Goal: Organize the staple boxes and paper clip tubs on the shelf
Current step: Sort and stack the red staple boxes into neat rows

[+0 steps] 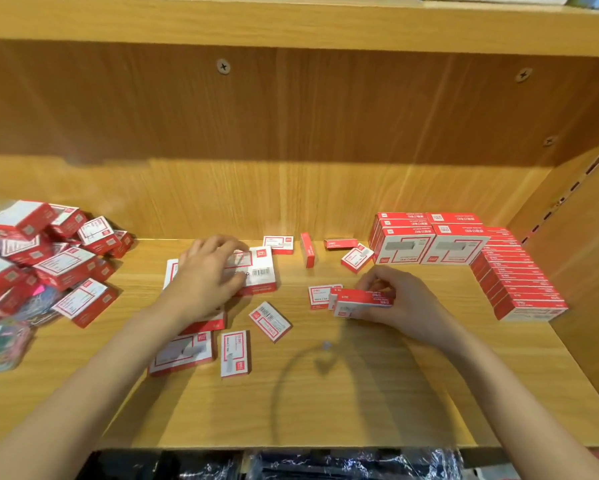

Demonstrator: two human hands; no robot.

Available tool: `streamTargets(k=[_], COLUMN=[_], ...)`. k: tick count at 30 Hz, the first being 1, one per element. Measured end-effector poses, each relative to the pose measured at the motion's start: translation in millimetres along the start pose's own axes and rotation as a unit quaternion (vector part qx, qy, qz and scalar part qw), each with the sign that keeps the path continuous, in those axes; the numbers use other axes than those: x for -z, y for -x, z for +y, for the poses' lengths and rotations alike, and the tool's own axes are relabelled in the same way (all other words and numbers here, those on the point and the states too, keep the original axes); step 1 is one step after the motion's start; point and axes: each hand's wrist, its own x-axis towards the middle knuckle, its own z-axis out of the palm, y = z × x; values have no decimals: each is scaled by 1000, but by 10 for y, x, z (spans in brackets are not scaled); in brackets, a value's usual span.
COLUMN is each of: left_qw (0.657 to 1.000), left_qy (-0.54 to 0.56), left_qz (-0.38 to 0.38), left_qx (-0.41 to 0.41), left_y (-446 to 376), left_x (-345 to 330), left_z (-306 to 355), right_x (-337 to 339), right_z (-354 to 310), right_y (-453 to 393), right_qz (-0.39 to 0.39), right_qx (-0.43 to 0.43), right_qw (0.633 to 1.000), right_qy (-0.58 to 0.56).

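Red and white staple boxes lie scattered over the wooden shelf [325, 393]. My left hand [209, 271] grips a large staple box [260, 271] at mid-left. My right hand [405, 299] holds a small staple box [363, 299] just above the shelf, beside two other small boxes [320, 296]. Neat stacks of large boxes [426, 244] stand at the back right, with a tidy row of small boxes [519, 285] along the right wall. A jumbled heap of boxes [59, 258] sits at the left, over clear paper clip tubs [0, 344].
Loose boxes lie near the front, among them a big one [183, 355] and two small ones [235, 353] [270, 322]. More small boxes [306, 249] rest near the back wall. A side panel [589, 271] closes the right end. Dark wrapped goods [325, 465] fill the shelf below.
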Motion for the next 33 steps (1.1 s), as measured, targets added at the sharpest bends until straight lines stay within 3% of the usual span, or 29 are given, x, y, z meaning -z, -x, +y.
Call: streamTargets(k=[5, 10, 14, 19, 23, 27, 30, 33], left_qw=[998, 996, 997, 993, 993, 992, 989, 984], left_qy=[29, 79, 45, 70, 91, 112, 135, 109], left_qz=[-55, 0, -52, -95, -57, -33, 24, 55], left_qx=[8, -39, -39, -28, -39, -53, -46, -127], left_y=[270, 729, 991, 1168, 1169, 1033, 890, 668], left_x=[152, 317, 279, 202, 194, 189, 205, 200], left_z=[-239, -349, -539, -574, -476, -355, -233, -50], right_x=[-169, -440, -688, -826, -748, -551, -398, -231], right_z=[-218, -442, -571, -665, -627, -495, -438, -433], right_y=[-89, -107, -128, -178, -179, -171, -113, -1], right_qz=[-55, -159, -241, -282, -224, -132, -109, -80], right_qx=[22, 37, 64, 115, 126, 64, 40, 1], right_qw=[998, 986, 967, 952, 966, 989, 991, 984], right_qy=[-13, -33, -53, -3, 29, -6, -68, -158])
